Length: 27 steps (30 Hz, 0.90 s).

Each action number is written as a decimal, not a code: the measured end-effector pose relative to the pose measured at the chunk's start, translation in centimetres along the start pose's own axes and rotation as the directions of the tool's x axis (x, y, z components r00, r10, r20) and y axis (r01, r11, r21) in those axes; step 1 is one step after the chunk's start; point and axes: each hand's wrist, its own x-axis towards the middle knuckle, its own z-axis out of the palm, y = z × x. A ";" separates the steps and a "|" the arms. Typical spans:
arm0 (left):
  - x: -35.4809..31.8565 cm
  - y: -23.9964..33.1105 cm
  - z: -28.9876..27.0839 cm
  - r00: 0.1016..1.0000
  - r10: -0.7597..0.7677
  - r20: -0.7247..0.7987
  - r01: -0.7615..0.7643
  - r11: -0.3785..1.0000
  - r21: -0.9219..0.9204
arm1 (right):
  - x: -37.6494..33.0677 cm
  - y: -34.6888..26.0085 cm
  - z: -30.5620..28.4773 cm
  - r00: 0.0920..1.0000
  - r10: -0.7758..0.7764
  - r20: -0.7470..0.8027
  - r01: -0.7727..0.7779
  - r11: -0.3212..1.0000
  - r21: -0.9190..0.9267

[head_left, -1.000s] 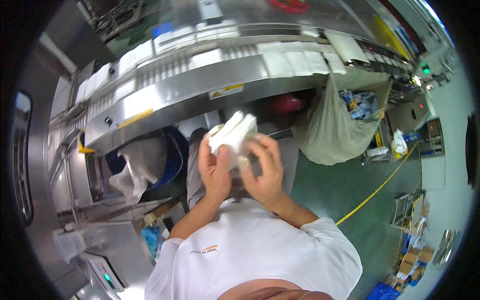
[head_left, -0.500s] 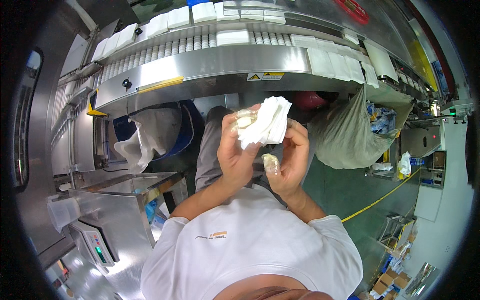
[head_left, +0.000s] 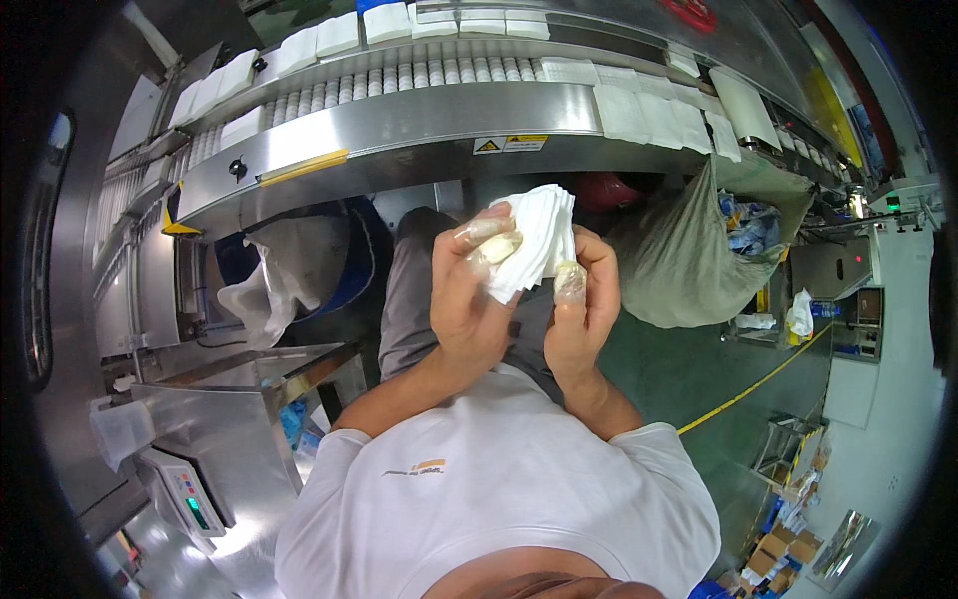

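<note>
A fanned stack of thin white folded sheets [head_left: 540,232] is held up between my two hands, below the conveyor's front panel. My left hand [head_left: 473,290] grips it from the left, with fingers bent over its face. At the right edge of the stack, my right hand [head_left: 584,304] pinches it between the thumb and bent fingers. Clear film covers some fingertips on both hands. The parts of the fingers behind the sheets are hidden.
Ahead runs a steel conveyor [head_left: 419,128] with white rollers and several white folded stacks [head_left: 654,120]. A grey-green cloth bag [head_left: 679,265] hangs at right, a white-lined blue bin [head_left: 299,265] stands at left. Nearer left are a steel cabinet [head_left: 215,419] and a digital scale [head_left: 185,494].
My right thumb has come up from below and closed against the stack's edge. On the rollers, the stack formerly near the middle is gone from there, and one now shows farther left.
</note>
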 end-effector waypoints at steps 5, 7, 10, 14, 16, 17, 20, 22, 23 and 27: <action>0.4 0.7 0.1 0.993 -0.116 -0.038 0.110 0.985 -0.133 | -0.2 -0.1 -0.4 0.996 0.077 -0.048 -0.078 0.997 -0.006; 0.2 0.6 0.2 0.978 -0.197 -0.063 0.173 0.947 -0.270 | 0.0 -0.1 -0.2 0.992 0.097 -0.083 -0.097 0.995 0.003; -0.1 0.1 0.0 0.961 -0.265 -0.081 0.221 0.909 -0.354 | 0.3 0.1 -0.2 0.985 0.123 -0.119 -0.124 0.992 -0.003; -0.3 0.0 -0.1 0.932 -0.347 -0.103 0.285 0.878 -0.385 | 0.4 0.1 -0.2 0.978 0.157 -0.136 -0.155 0.988 0.028; -0.5 -0.2 -0.1 0.922 -0.371 -0.108 0.302 0.866 -0.399 | 0.5 0.0 -0.1 0.982 0.141 -0.123 -0.140 0.990 0.018; -0.6 -0.3 -0.1 0.917 -0.383 -0.110 0.310 0.860 -0.406 | 0.5 -0.1 -0.1 0.984 0.133 -0.116 -0.132 0.991 0.012; -1.0 -0.6 0.0 0.916 -0.385 -0.113 0.313 0.861 -0.400 | 0.3 -0.3 -0.5 0.987 0.151 -0.056 -0.149 0.988 0.045; -0.4 -0.1 -0.1 0.936 -0.348 -0.060 0.290 0.856 -0.428 | 0.3 -0.5 -0.5 0.986 0.162 -0.037 -0.161 0.986 0.033; -0.1 0.1 -0.1 0.944 -0.327 -0.034 0.279 0.852 -0.443 | 0.4 -0.6 -0.5 0.986 0.167 -0.028 -0.167 0.986 0.027; 0.3 0.2 0.0 0.972 -0.236 -0.021 0.215 0.917 -0.337 | 0.9 -0.8 -0.3 0.999 0.051 0.018 -0.050 0.997 -0.058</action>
